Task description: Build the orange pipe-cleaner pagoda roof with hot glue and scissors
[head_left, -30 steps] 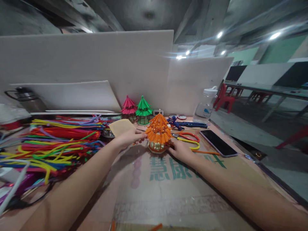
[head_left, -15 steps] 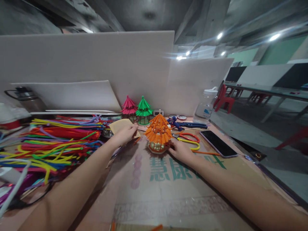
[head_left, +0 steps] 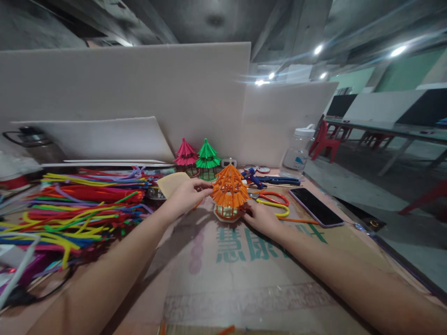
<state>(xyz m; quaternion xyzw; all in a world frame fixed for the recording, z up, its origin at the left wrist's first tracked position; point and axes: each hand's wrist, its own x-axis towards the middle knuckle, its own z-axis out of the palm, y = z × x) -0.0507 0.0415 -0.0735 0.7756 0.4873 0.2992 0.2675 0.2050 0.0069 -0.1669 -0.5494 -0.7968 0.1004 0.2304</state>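
An orange model pavilion (head_left: 230, 187) with a two-tiered roof of pipe cleaners stands upright on the table in front of me. My right hand (head_left: 261, 217) grips the right side of its pale base, fingertips partly hidden behind it. At the roof's left edge is my left hand (head_left: 186, 194), its fingers stretched out and apart with nothing between them; I cannot tell whether the tips touch the roof. Beyond my left wrist lies a tan piece of card (head_left: 171, 184). A pink model pavilion (head_left: 186, 153) and a green one (head_left: 207, 156) stand behind.
Bundles of coloured pipe cleaners (head_left: 87, 204) cover the left side. On the right lie red-and-yellow-handled scissors (head_left: 274, 200), a blue glue gun (head_left: 252, 177) and a phone (head_left: 316, 207). A clear water bottle (head_left: 296, 153) stands before the white board (head_left: 139, 88).
My left hand has let go of the tan card and moved right to the orange pavilion's roof. My right hand stays at the base.
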